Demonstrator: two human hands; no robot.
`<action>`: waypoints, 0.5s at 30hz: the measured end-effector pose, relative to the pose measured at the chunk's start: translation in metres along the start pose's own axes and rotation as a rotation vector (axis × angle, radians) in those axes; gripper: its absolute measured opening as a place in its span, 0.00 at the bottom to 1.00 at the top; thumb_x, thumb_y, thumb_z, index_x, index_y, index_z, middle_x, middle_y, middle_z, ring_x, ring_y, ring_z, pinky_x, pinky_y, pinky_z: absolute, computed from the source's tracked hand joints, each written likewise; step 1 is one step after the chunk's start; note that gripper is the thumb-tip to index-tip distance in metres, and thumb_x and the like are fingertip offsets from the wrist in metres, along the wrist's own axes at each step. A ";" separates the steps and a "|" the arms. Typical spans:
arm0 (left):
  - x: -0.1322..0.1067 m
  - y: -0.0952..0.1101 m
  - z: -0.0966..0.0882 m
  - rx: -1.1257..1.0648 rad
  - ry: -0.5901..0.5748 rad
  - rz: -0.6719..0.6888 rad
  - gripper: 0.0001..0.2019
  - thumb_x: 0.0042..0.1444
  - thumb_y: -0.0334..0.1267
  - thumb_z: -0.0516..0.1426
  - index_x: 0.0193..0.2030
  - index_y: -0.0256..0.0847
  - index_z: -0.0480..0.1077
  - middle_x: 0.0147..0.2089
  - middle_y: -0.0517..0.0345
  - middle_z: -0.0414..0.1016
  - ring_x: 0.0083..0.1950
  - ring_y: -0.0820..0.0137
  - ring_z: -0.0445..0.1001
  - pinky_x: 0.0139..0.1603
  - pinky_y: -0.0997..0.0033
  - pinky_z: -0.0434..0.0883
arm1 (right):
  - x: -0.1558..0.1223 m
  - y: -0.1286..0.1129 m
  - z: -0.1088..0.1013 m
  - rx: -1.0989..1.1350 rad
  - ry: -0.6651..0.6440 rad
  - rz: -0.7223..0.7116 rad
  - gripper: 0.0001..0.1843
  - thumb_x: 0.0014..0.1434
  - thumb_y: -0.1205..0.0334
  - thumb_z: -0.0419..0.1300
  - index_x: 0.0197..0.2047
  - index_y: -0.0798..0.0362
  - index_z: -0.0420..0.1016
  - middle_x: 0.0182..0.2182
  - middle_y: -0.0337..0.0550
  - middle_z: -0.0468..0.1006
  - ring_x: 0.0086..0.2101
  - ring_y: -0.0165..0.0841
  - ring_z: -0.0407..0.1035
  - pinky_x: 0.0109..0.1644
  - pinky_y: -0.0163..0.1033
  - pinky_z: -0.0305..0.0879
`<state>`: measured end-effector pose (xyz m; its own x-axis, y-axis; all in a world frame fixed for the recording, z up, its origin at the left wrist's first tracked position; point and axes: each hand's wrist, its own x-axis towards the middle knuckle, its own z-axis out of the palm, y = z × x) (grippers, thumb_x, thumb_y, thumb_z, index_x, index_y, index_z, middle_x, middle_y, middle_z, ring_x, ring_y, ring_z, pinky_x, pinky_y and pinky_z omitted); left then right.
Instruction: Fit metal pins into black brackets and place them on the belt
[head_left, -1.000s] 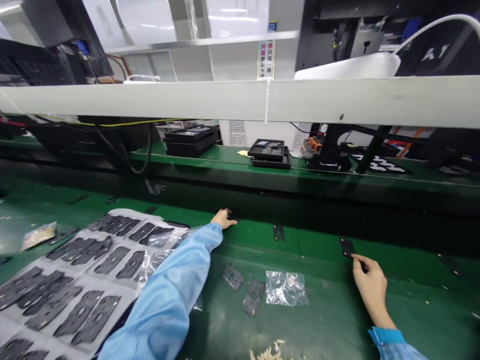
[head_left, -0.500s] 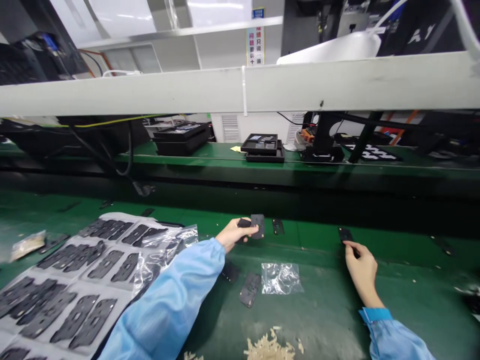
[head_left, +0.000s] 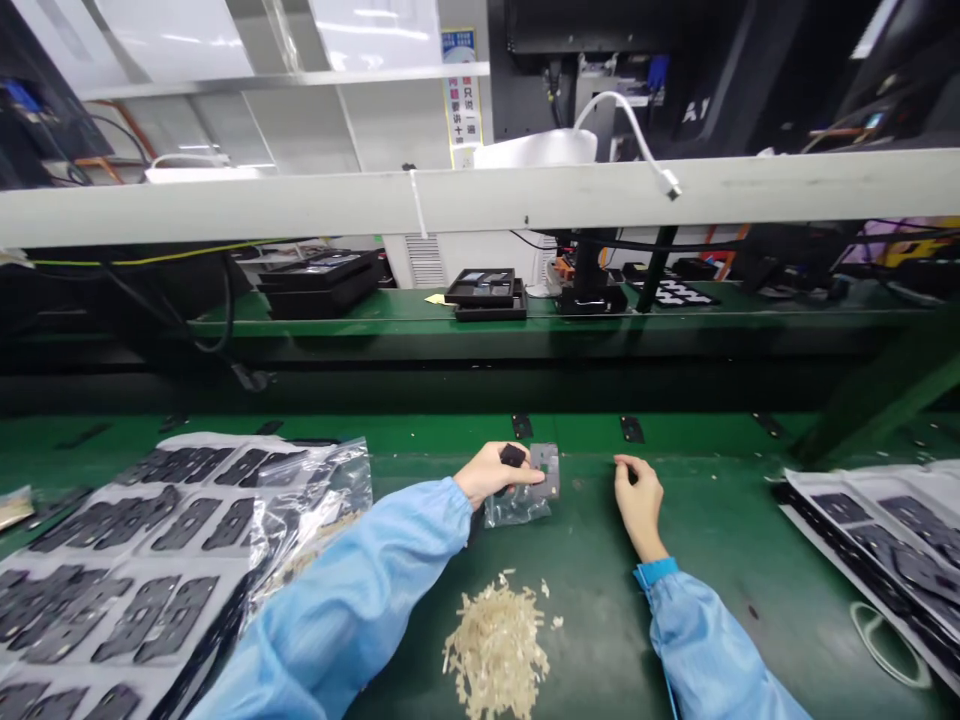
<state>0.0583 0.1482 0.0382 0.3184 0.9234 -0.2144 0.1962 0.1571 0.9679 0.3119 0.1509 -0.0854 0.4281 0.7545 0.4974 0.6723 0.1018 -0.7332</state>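
Observation:
My left hand (head_left: 491, 473) is closed on a small grey metal plate (head_left: 545, 468) and a black piece, held just above a crumpled clear plastic bag (head_left: 516, 506) on the green bench. My right hand (head_left: 639, 498) rests to the right of it, fingers curled with the tips pinched near the bench's step; whether it holds anything I cannot make out. Both arms wear light blue sleeves. Two small dark plates (head_left: 631, 429) lie on the raised strip just beyond my hands.
White sheets with several dark flat parts (head_left: 135, 560) lie at the left, partly under a clear bag. More such sheets (head_left: 885, 540) lie at the right. A pile of pale shavings (head_left: 496, 640) sits near me. Black trays (head_left: 486, 293) stand on the far bench.
My left hand has lifted a grey plate from the strip and brought it back over the clear bag. My right hand left the dark plate and moved in toward the left hand. The view has swung right.

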 end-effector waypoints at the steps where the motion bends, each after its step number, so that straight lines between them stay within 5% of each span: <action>1: 0.007 -0.004 0.011 0.033 -0.013 -0.020 0.19 0.30 0.45 0.68 0.25 0.36 0.68 0.22 0.63 0.66 0.21 0.78 0.63 0.18 0.77 0.60 | -0.004 -0.002 -0.003 0.007 0.000 0.002 0.14 0.53 0.60 0.50 0.33 0.56 0.75 0.34 0.51 0.78 0.37 0.42 0.69 0.45 0.45 0.62; 6: 0.036 -0.022 0.069 0.266 -0.024 -0.073 0.16 0.31 0.42 0.68 0.20 0.36 0.67 0.15 0.64 0.64 0.18 0.75 0.64 0.19 0.75 0.61 | -0.022 -0.009 -0.021 0.032 0.031 0.018 0.14 0.54 0.61 0.49 0.33 0.56 0.75 0.34 0.51 0.78 0.36 0.41 0.69 0.44 0.45 0.62; 9: 0.034 -0.022 0.086 0.410 0.005 -0.009 0.14 0.35 0.42 0.66 0.18 0.38 0.67 0.14 0.61 0.65 0.21 0.71 0.68 0.24 0.73 0.64 | -0.032 -0.012 -0.031 0.041 0.053 0.021 0.13 0.54 0.62 0.49 0.33 0.56 0.75 0.33 0.50 0.78 0.35 0.40 0.69 0.43 0.45 0.62; 12: 0.013 -0.011 0.076 0.490 0.087 0.115 0.12 0.41 0.44 0.64 0.25 0.38 0.70 0.19 0.58 0.69 0.28 0.66 0.72 0.32 0.71 0.66 | -0.036 -0.014 -0.036 0.050 0.057 0.021 0.13 0.54 0.62 0.49 0.32 0.56 0.74 0.32 0.49 0.78 0.35 0.40 0.69 0.43 0.44 0.63; 15: -0.019 0.006 0.046 0.482 0.164 0.198 0.11 0.48 0.44 0.59 0.34 0.39 0.71 0.26 0.58 0.72 0.33 0.67 0.72 0.37 0.70 0.66 | -0.037 -0.018 -0.039 0.064 0.039 0.022 0.13 0.54 0.63 0.49 0.32 0.56 0.74 0.32 0.50 0.77 0.36 0.40 0.69 0.43 0.44 0.63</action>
<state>0.0960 0.1150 0.0420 0.2510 0.9676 0.0269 0.5620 -0.1683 0.8098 0.3075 0.0957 -0.0720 0.4664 0.7311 0.4980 0.6229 0.1283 -0.7717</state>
